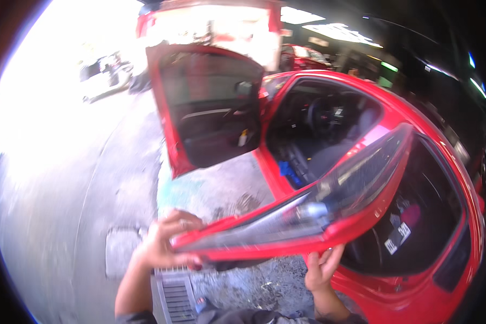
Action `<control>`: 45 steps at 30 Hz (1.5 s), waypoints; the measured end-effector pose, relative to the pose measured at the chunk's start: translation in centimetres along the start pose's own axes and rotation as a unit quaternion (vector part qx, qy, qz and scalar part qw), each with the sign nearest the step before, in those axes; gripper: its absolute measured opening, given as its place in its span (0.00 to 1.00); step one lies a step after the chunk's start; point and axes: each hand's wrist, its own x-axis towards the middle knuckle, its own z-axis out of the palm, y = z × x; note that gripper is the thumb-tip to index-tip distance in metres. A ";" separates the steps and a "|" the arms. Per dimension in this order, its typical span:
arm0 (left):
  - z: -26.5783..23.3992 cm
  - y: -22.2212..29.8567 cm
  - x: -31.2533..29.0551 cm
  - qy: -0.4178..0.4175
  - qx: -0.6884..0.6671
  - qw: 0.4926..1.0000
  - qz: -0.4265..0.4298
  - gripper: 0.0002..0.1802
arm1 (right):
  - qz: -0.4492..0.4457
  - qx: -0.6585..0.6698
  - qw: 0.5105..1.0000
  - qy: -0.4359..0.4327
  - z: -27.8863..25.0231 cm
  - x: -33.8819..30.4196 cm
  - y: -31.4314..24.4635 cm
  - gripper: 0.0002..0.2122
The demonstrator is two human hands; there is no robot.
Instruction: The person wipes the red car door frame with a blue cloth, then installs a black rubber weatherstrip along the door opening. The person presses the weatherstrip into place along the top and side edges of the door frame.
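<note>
The red rear door [329,216] of the red car [443,162] is swung out wide. The left hand [164,243] clamps its fingers on the door's outer end. The right hand [321,267] holds it from under, fingers maybe curled. Ahead, the front door [205,108] is open too. The rear door is not yet shut.

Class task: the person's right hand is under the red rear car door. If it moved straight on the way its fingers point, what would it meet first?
The right hand points up, so it would meet the rear door's lower edge first; it looks to be touching already, though blur hides the exact contact.
</note>
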 end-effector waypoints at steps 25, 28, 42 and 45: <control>22.9 18.5 -5.8 -0.046 -0.326 0.927 0.180 0.33 | 0.181 -0.056 0.898 0.397 -2.8 -9.2 -21.4 0.53; 24.8 18.9 -4.1 -0.103 -0.425 0.864 0.250 0.49 | 0.106 -0.007 0.908 0.406 -5.7 -8.5 -21.3 0.50; 9.9 -22.3 -2.1 -0.295 -0.117 0.941 -0.114 0.35 | 0.162 -0.325 0.777 0.514 -8.3 -10.7 -23.7 0.35; 8.8 -27.7 2.0 -0.225 -0.128 0.961 -0.096 0.32 | 0.204 -0.486 0.711 0.466 -6.6 -9.7 -24.1 0.33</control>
